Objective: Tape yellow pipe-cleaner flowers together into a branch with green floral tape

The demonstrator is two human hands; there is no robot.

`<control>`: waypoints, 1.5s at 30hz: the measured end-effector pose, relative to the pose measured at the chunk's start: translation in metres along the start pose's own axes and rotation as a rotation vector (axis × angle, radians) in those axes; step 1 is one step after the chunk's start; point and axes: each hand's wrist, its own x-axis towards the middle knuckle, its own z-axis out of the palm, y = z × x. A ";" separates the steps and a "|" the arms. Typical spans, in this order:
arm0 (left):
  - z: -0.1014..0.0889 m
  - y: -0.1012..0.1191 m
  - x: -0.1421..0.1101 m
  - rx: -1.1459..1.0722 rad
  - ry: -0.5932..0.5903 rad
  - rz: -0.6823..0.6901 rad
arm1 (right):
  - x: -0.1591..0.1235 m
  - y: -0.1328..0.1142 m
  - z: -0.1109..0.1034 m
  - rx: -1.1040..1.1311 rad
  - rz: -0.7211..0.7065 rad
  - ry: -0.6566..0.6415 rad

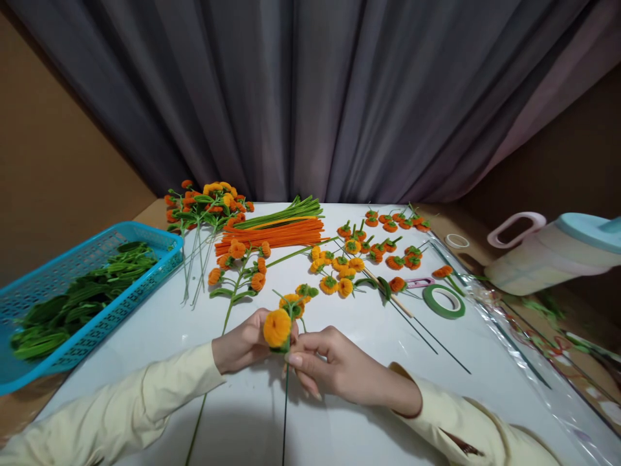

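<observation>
One fuzzy yellow-orange flower spray [291, 301], green-touched, on dark wire [285, 421]
My right hand [332, 364] pinches the wire tightly; my left hand [244, 341] grips it behind the round front bloom [277, 328].

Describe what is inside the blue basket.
The basket holds a pile of green leaves. The floor beneath the pile is covered, so anything under the leaves cannot be seen.

Yellow-orange flower [277, 328], apparently fuzzy, dark stem [285, 414] below

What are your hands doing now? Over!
Right hand pinching yellow chenille flower spray. Left hand alongside, grip partly hidden. Orange flower sprig lying beyond left hand.
</observation>
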 end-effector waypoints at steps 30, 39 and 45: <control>-0.007 -0.006 0.002 0.494 0.263 0.243 | 0.017 0.044 -0.012 0.199 0.039 -0.046; -0.007 -0.004 0.004 0.539 0.228 0.241 | 0.016 0.052 -0.011 0.254 -0.008 -0.064; -0.007 -0.011 0.006 0.354 0.258 0.173 | 0.014 0.048 -0.008 0.191 -0.047 -0.018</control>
